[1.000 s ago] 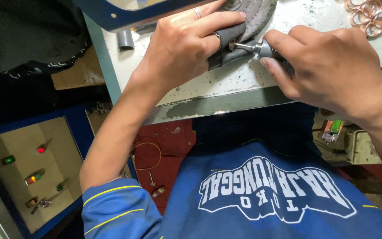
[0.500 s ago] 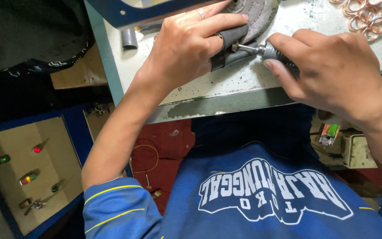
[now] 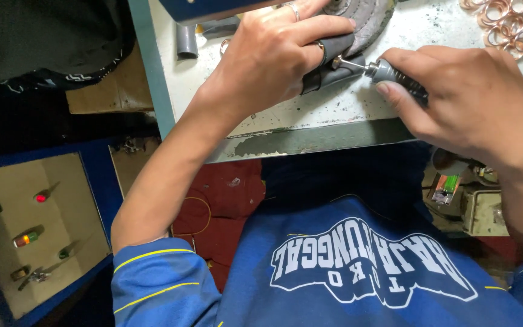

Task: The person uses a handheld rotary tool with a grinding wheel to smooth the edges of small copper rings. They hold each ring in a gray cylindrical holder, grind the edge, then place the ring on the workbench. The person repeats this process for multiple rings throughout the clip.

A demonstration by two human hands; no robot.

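Left hand pressed down on a folded grey leather pad near the front edge of the counter, fingers curled narrow over something small and ring-like pinched against the pad; too little of it visible to tell exactly what. Right hand wrapped around a slim rotary handpiece, thumb and forefinger closed tight near the metal nose, thin bit pointing left and meeting the pinched piece.

Probably light and stiff, that handpiece: metal collar, ribbed dark grip, best held pencil-fashion close to the nose for control, as here. Likely slippery and easy to lose, the tiny workpiece; hence the soft pad beneath, giving a yielding, grippy bed. Pad itself limp and pliable, needing pressure from above to stay put.

Behind the pad, a grey cloth buffing wheel. At the far right of the counter, a loose heap of copper-coloured rings, well apart from both hands. Beside the left wrist, a short grey tube. Below the counter's edge, a blue shirt with white lettering, and at the left a beige panel with small coloured lamps.
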